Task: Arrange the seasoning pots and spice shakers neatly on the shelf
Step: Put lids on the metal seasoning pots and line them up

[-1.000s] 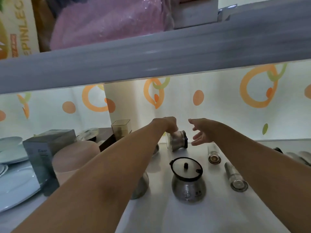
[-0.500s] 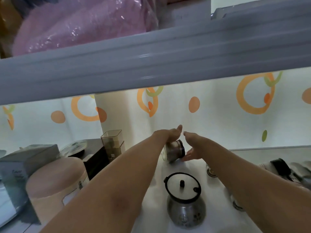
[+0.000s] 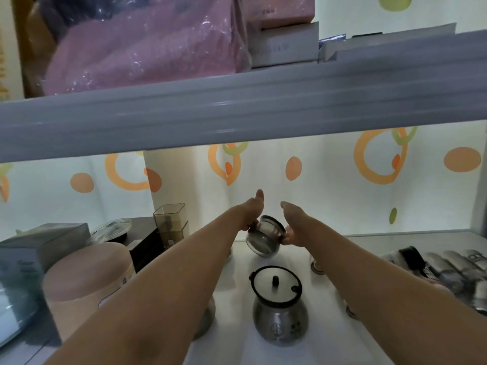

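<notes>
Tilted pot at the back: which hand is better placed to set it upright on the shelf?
Likely the left hand: it lies over the pot, while the right hand only touches its side.

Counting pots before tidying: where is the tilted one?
Head view, centre: the tilted pot is held between left hand and right hand, behind the lidded pot.

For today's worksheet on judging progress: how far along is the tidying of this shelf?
Done: one lidded seasoning pot stands upright at the front. In hand: the left hand and right hand hold a second, tilted pot above the shelf. Left: setting it down; the partly hidden shaker behind the right forearm.
</notes>
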